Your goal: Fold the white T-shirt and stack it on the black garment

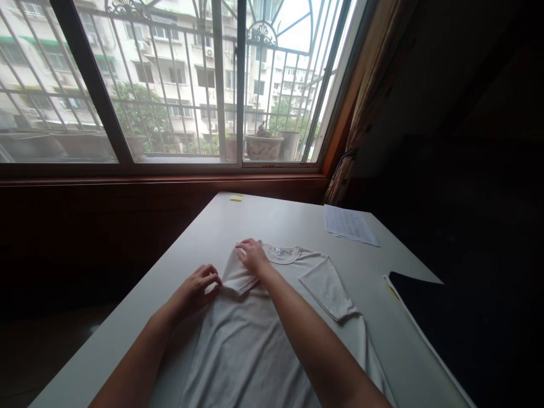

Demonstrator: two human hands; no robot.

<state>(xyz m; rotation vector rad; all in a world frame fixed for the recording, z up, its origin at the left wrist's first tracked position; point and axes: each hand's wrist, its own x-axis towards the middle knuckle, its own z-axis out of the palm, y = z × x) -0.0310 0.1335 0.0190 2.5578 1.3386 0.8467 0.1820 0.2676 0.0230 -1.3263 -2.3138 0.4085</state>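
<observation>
A white short-sleeved T-shirt [255, 345] lies spread on a white table, its neckline [280, 253] toward the window. The sleeve on the right [327, 283] is folded inward over the body. My left hand [202, 284] is at the shirt's left edge, fingers curled and their tips on the corner of the folded left sleeve [238, 277]. My right hand [254, 256] reaches across to the left shoulder, with bent fingers and thumb on the cloth there. The fabric under its palm is hidden. Both forearms pass over the table, the right one covering part of the shirt.
Printed paper sheets [351, 225] lie at the table's far right, and a yellow sticky pad [236, 198] sits near the far edge. A dark flat item with a pale edge [429, 317] is on the right. Beyond stand a barred window [178, 85] and a curtain [361, 102].
</observation>
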